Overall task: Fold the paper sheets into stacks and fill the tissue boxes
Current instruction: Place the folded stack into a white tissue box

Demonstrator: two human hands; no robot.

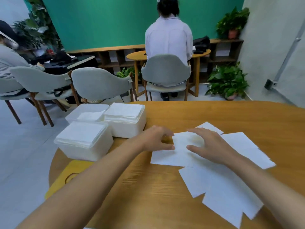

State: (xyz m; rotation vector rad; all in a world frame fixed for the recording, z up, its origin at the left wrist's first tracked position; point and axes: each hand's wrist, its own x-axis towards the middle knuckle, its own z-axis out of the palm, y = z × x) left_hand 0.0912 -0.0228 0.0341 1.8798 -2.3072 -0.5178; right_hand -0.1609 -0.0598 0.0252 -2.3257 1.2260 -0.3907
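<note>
Several white paper sheets (219, 184) lie spread and overlapping on the round wooden table (148, 187). My left hand (155, 138) touches the left edge of the top sheet (178, 151) with its fingertips. My right hand (209, 146) rests on the same sheet with fingers spread, thumb low. Three white tissue boxes stand at the table's left edge: the near one (84, 141) and the far right one (126, 120) hold tall stacks of folded paper, the far left one (87, 113) holds a low stack.
A yellow object (66, 176) lies under the table's left edge. Grey chairs (99, 83) stand beyond the table. A person (168, 37) sits with their back to me at another table; a second person (9, 60) sits far left. Potted plants (227, 80) stand at the right wall.
</note>
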